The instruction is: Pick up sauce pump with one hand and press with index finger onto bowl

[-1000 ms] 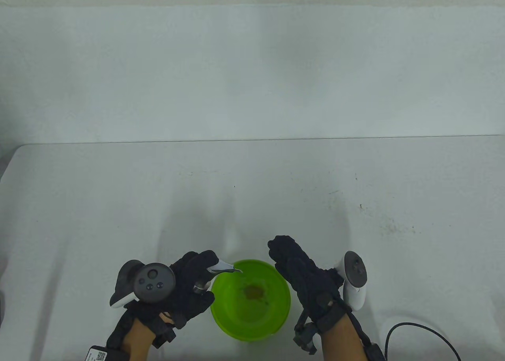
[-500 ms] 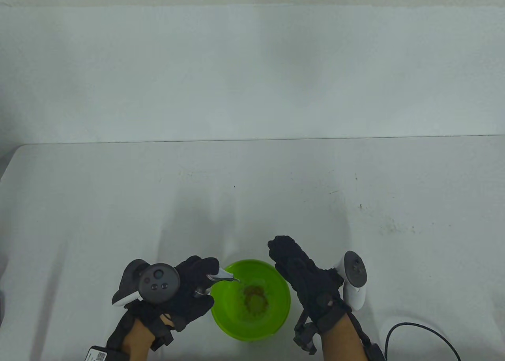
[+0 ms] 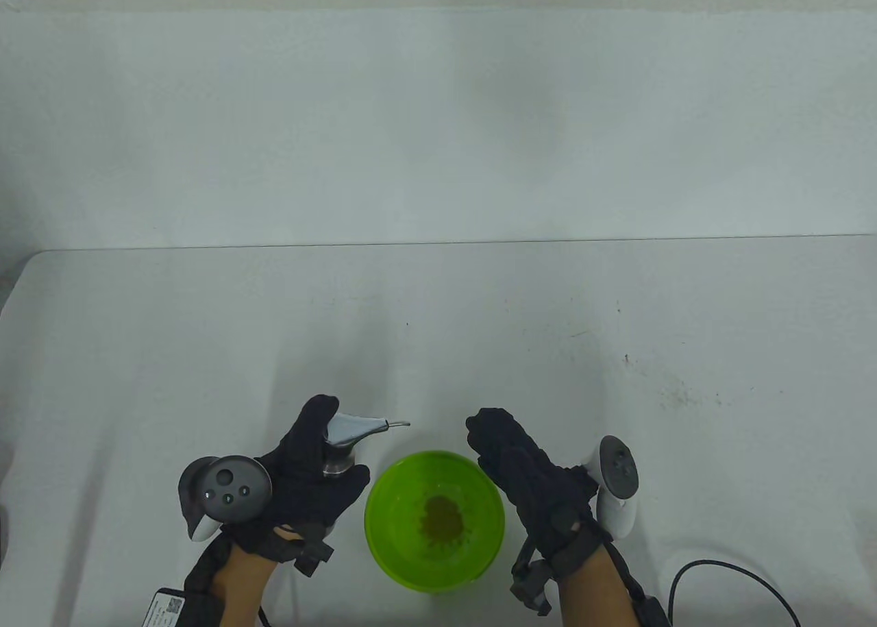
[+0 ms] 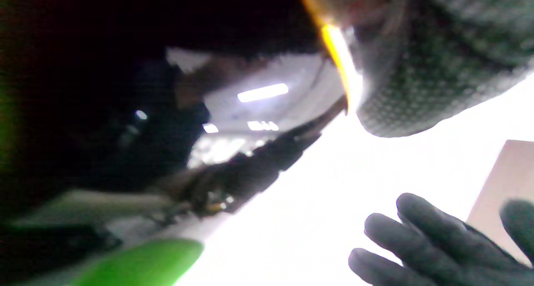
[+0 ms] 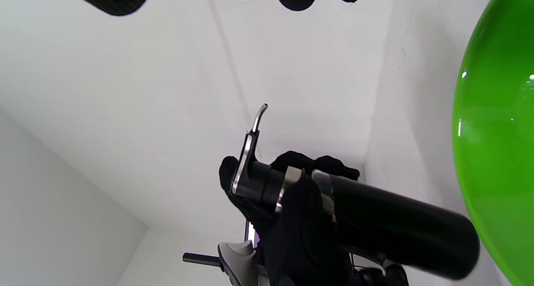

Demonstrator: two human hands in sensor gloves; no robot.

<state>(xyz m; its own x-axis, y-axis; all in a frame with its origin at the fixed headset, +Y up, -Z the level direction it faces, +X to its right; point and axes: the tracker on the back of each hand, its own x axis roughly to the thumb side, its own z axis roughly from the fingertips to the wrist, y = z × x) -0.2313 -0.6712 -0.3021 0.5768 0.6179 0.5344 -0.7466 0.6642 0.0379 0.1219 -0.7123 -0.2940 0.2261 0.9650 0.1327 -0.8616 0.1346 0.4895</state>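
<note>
Pump (image 3: 346, 438) w/ L hand (image 3: 301, 480) now up-left, nozzle off bowl (image 3: 384, 517). I grip it; set down upright, slow. R hand (image 3: 527, 480) open, idle.

From the table view my left hand (image 3: 301, 476) hides the sauce pump (image 3: 353, 435) body; only its head shows. The left wrist view is blurred and overexposed. The right wrist view's edge cuts off the bowl (image 5: 496, 152)
</note>
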